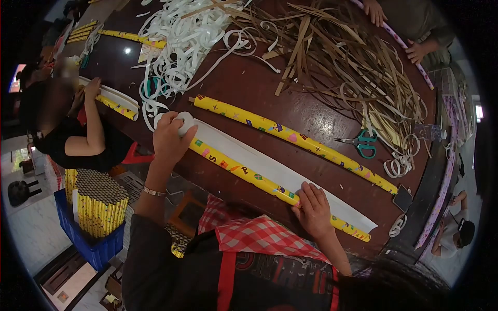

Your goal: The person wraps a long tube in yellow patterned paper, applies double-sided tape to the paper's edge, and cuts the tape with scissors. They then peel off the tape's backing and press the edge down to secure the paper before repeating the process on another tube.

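A yellow printed paper roll (258,177) lies slantwise before me, its loose white flap (249,154) spread along the far side. My left hand (174,136) is closed around a small white ring-shaped roll, possibly tape (186,123), at the roll's left end. Farther right, my right hand (313,208) rests with outstretched fingers over the yellow roll and the edge of the white flap. Just beyond lies a second yellow printed tube (290,136), with a brown strip end poking out at its left.
White strips (179,39) and brown strips (332,57) heap at the back. Teal-handled cutters (363,143) lie right. A blue crate (93,249) of yellow tubes stands lower left. One co-worker (78,119) handles a yellow roll; another's hands (415,52) touch a pink tube.
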Demonstrator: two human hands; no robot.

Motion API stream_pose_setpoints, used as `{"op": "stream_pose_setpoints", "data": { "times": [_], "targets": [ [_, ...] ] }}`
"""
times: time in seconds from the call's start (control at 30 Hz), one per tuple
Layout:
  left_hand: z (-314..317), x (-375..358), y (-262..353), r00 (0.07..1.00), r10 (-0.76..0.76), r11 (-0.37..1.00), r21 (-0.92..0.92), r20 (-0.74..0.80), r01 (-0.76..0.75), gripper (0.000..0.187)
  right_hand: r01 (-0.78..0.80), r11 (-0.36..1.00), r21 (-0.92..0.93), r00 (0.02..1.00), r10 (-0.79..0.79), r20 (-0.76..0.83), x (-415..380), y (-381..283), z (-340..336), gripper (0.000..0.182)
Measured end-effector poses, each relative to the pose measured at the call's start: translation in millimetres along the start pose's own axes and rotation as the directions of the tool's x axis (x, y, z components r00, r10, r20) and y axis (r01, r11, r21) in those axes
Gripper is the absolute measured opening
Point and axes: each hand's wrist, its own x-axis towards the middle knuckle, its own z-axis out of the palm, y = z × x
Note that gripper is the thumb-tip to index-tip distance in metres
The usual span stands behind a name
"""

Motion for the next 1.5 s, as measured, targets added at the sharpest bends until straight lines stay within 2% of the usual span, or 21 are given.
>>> {"op": "stream_pose_setpoints", "data": {
  "times": [0.37, 0.43, 0.57, 0.63, 0.87, 0.93, 1.03, 1.5],
  "targets": [
    [-2.6, 8.5, 0.5, 0.996, -0.079, 0.994, 0.078, -0.046, 0.082, 0.039, -0.008, 1.0, 0.008, 1.0, 0.008, 0.009, -0.4, -1.4, -1.2, 0.05],
    [-3.7, 11.1, -0.3, 0.998, -0.028, 0.993, 0.115, -0.062, 0.035, 0.039, 0.002, 1.0, 0.009, 1.0, -0.002, 0.011, -0.1, -1.2, -0.8, 0.051],
    [-7.3, 14.9, 0.7, 0.996, -0.047, 0.994, 0.094, -0.074, 0.054, 0.036, 0.002, 1.0, 0.016, 1.0, -0.002, -0.027, 0.8, -2.0, 0.6, 0.051],
    [-6.8, 15.6, 1.2, 0.992, 0.01, 0.997, 0.083, -0.127, 0.001, 0.033, 0.001, 1.0, 0.008, 1.0, -0.001, -0.021, -0.1, -1.4, 1.6, 0.051],
    [-2.3, 16.2, 3.1, 0.984, 0.007, 0.989, 0.148, -0.176, 0.019, 0.031, 0.028, 1.0, -0.011, 1.0, -0.028, -0.008, -1.2, 1.5, 4.4, 0.052],
    [-7.9, 18.1, 9.4, 0.994, -0.054, 0.982, 0.176, -0.094, 0.07, 0.033, 0.034, 0.999, -0.017, 0.999, -0.035, -0.008, -0.9, 1.5, 4.1, 0.052],
    [-6.7, 19.7, 8.4, 0.994, -0.082, 0.975, 0.204, -0.067, 0.094, 0.035, 0.04, 0.999, -0.009, 0.999, -0.04, -0.006, -1.9, 2.3, 4.2, 0.052],
    [-9.7, 25.4, 15.2, 0.993, -0.117, 0.958, 0.261, -0.018, 0.117, 0.035, 0.043, 0.999, -0.022, 0.999, -0.043, -0.005, -3.7, 4.9, 7.7, 0.054]
  ]
}}
